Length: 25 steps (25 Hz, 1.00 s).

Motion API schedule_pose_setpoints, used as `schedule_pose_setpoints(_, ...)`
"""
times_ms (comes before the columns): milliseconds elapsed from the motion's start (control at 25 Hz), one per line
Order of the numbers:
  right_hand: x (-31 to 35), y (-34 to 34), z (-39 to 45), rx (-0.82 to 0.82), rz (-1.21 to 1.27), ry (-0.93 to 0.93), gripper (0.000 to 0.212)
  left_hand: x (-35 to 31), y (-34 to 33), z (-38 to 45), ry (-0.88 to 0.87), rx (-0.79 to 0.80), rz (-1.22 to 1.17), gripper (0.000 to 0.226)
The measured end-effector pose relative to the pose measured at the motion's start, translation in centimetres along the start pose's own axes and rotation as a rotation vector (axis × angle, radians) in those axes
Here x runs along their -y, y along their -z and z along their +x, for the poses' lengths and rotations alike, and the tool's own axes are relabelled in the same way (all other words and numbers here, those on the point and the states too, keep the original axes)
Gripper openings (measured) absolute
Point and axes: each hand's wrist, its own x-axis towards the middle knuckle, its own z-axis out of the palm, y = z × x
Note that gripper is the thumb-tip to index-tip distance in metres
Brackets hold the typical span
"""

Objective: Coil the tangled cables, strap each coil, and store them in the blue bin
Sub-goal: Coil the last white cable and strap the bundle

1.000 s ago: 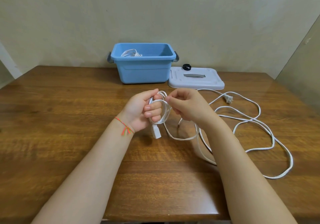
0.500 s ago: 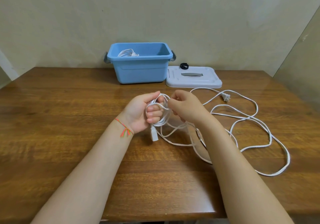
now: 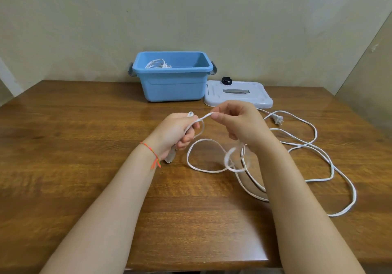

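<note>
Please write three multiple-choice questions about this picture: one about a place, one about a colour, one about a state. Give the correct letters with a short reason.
1. Where does the black strap lie?
A. on the white lid
B. in the bin
C. on a wrist

2. What colour is the bin?
A. green
B. blue
C. red

3. What does the right hand do?
A. rests flat
B. pinches the white cable
C. holds the lid

Answers: 1 A, it lies at the far edge of the white lid. 2 B, its walls are blue. 3 B, the fingers pinch the white cable near the left hand.
</note>
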Motion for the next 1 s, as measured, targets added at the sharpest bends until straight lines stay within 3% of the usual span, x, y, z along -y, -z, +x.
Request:
schedule_pose_setpoints(80, -0.2, 0.2, 0.1, 0.055, -0.202, 0.033, 0.007, -0.4, -0.5, -0.3, -0.007, -0.001, 0.096, 0.033)
schedule_pose_setpoints(160, -0.2, 0.7, -0.2, 0.185, -0.346, 0.045, 0.008, -0.8, -0.2, -0.4, -0.052, -0.094, 0.366, 0.042)
schedule_pose_setpoints(240, -0.2, 1.4, -0.3, 0.304, -0.316, 0.034, 0.016, -1.1, 0.3, -0.6, -0.135, -0.098, 0.64, 0.051)
schedule_pose_setpoints(280, -0.2, 1.6, -0.3, 0.34, -0.248, 0.028, 0.021, -1.1, 0.4, -0.7, -0.15, -0.054, 0.664, 0.052)
schedule_pose_setpoints(440, -0.4, 1.0, -0.2, 0.402, -0.057, 0.023, 0.029, -0.8, 0.0, -0.7, -0.078, 0.11, 0.173, 0.047)
schedule_pose_setpoints(600, -0.7, 1.3, 0.2, 0.399, -0.351, -0.154, 0.019, -0.7, 1.6, -0.1, 0.133, 0.104, -0.416, 0.052)
schedule_pose_setpoints(720, -1.9, 1.8, 1.1, 0.045, -0.836, -0.202, 0.02, 0.0, 2.5, 0.4, 0.294, 0.088, -0.739, 0.056)
schedule_pose_setpoints(800, -1.9, 1.1, 1.0, -0.222, -1.001, -0.023, 0.03, 0.6, 2.2, 0.9, 0.342, 0.026, -0.756, 0.058)
schedule_pose_setpoints(880, -1.0, -0.3, 0.8, -0.264, -0.645, 0.114, 0.034, 0.9, 1.6, 1.0, 0.323, -0.006, -0.704, 0.056)
schedule_pose_setpoints(960, -0.2, -2.6, 0.2, -0.08, -0.24, 0.101, 0.04, 0.7, 0.7, 1.0, 0.275, 0.023, -0.664, 0.054)
schedule_pose_setpoints(1000, -0.2, -3.6, -0.1, 0.006, -0.185, 0.085, 0.046, 0.6, 0.3, 0.9, 0.261, 0.041, -0.645, 0.053)
